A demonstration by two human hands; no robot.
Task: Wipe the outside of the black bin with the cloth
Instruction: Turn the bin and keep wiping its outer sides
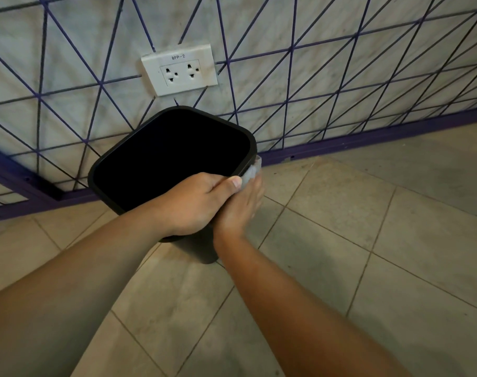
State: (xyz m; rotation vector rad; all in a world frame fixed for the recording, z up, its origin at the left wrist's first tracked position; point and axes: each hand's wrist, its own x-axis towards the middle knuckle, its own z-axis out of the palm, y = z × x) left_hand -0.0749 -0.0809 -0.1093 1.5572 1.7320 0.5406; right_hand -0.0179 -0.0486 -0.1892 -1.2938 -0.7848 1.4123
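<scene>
Head view, left to right: my left hand (193, 205) clamps the near rim of the black square plastic bin (139, 191), thumb over the lip, holding it tilted toward me on the tiled floor (340, 254) by the wall. Just right, my right hand (238, 206) presses the grey cloth (252, 171) flat against the bin's right outer wall, fingers extended. That wall runs downward from the rim, so I judge the stroke goes down.
</scene>
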